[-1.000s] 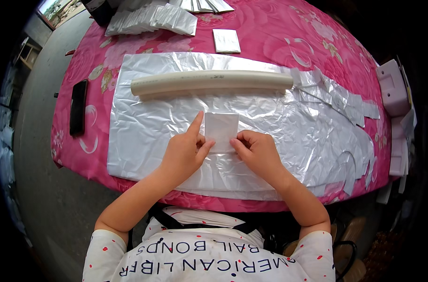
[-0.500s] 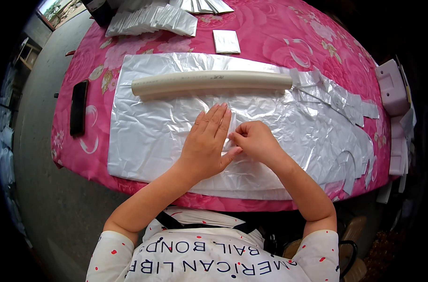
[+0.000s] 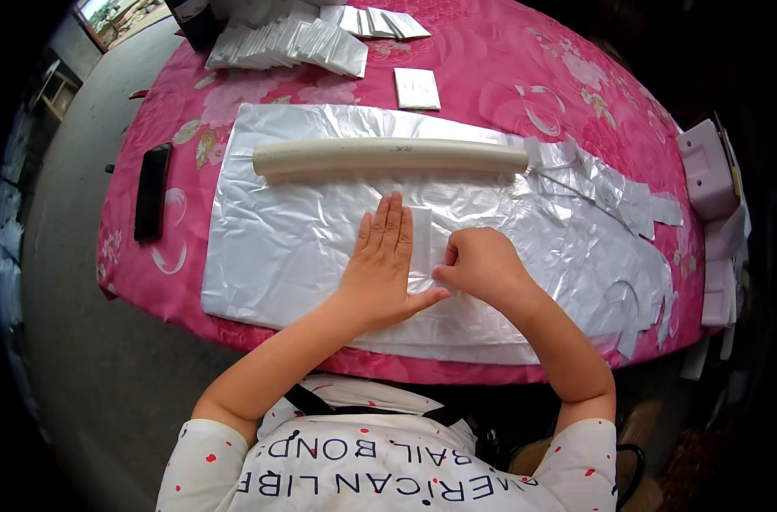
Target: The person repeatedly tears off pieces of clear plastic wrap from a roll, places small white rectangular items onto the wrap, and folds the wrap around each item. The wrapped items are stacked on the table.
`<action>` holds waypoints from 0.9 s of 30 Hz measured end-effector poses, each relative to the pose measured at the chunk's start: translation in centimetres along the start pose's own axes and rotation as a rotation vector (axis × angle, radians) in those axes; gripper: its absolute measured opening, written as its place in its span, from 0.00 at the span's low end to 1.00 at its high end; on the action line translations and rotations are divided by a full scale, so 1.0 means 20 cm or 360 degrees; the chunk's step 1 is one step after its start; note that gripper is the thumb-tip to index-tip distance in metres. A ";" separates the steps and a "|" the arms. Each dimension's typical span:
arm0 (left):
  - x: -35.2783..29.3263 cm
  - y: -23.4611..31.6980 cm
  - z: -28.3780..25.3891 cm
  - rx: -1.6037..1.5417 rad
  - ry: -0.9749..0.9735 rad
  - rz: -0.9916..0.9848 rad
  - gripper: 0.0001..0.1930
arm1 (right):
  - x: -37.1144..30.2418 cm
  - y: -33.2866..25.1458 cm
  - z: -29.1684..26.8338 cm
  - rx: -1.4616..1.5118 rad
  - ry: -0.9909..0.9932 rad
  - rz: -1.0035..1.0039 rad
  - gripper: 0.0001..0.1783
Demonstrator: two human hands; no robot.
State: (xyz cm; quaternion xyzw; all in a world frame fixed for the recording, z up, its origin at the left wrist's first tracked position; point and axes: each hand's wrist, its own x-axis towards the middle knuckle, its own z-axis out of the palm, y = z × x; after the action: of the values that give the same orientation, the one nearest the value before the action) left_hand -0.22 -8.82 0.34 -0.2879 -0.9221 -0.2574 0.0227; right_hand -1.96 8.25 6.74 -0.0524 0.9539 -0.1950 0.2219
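Observation:
A stack of thin, silvery-white plastic sheets or bags (image 3: 277,247) lies spread over the table, creased and shiny. My left hand (image 3: 380,264) rests flat on it, fingers together and pointing away, thumb stretched to the right. Just right of those fingers, a narrow folded strip of plastic film (image 3: 420,243) shows. My right hand (image 3: 486,266) is closed in a pinch at the strip's right side, seemingly on the film; its fingertips are partly hidden. A cream plastic pipe (image 3: 388,157) lies crosswise on the far part of the stack, beyond both hands.
Pink flowered cloth (image 3: 482,68) covers the table. A black phone (image 3: 153,192) lies at left. Folded silvery packets (image 3: 294,44) are lined up at the back, with one single packet (image 3: 417,89) nearer. A pale pink plastic container (image 3: 708,171) stands at the right edge.
My right hand has moved slightly right, away from my left fingers, and the folded strip now shows between them. My left hand stays flat. The whole view has shifted a little.

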 end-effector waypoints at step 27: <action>-0.87 -0.10 -0.43 -0.0903 -0.0181 -0.0978 0.09 | -0.03 -0.58 0.51 0.0248 -0.0308 -0.1825 0.16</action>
State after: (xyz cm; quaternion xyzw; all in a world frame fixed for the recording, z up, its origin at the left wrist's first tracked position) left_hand 12.21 -23.40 3.53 -0.0081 -0.8574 -0.4796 -0.1862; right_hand 3.34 -5.86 3.16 -0.5613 0.7314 -0.3479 0.1701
